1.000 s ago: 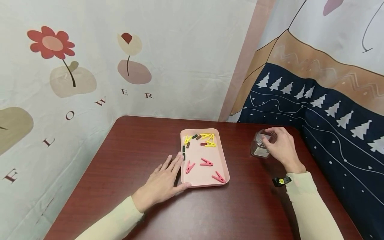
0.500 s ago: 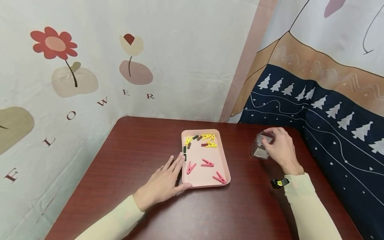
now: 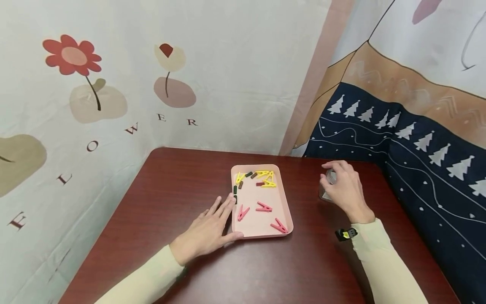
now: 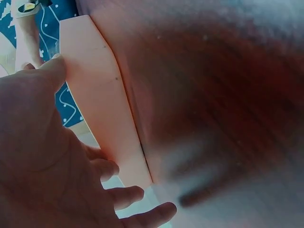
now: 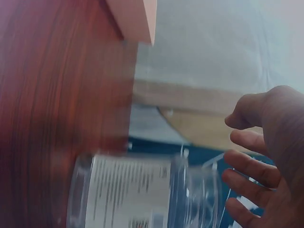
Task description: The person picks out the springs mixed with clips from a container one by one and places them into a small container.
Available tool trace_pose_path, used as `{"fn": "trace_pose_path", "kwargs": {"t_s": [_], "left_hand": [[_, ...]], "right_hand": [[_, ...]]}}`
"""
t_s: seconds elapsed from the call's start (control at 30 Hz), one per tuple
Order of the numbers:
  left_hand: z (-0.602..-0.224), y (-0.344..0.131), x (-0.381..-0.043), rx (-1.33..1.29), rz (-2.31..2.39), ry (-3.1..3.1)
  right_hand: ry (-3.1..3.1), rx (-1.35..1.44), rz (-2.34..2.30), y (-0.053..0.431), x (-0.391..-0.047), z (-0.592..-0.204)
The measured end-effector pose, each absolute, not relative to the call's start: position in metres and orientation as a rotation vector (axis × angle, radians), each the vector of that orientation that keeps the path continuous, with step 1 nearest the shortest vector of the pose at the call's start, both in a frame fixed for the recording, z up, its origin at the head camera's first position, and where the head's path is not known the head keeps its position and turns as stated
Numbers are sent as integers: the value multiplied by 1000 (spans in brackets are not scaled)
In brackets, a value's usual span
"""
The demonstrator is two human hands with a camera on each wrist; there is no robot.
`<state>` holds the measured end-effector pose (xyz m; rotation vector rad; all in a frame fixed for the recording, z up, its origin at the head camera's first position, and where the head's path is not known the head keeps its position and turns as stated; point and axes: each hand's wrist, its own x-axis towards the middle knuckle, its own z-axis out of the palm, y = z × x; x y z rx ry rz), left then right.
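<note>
My left hand rests against the left side of a pink tray, fingers extended and thumb at its near edge; the tray's outer wall shows in the left wrist view. Yellow clothespins lie toward the tray's far end, pink clothespins toward the near end. Small dark ribbed pieces are scattered among and beside the yellow ones. My right hand is over a clear jar, partly hiding it. In the right wrist view its bent fingers stand apart from the labelled jar.
A dark red wooden table carries the tray and jar. A pale flower-printed cloth hangs behind the table. Navy cloth with white trees hangs at the right, close to the jar.
My right hand has let go of the jar's top and moved slightly left over it. The left hand stays at the tray, and the view has shifted slightly.
</note>
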<state>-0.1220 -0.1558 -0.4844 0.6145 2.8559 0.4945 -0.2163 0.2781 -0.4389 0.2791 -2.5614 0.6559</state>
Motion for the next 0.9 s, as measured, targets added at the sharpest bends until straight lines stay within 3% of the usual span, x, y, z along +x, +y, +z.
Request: {"fn": "trace_pose_path", "kwargs": {"t_s": [0.9], "left_hand": [[-483,-155,-132,665,423,2836]], "right_hand": [[-2851,772,368,184,-243,-424]]}}
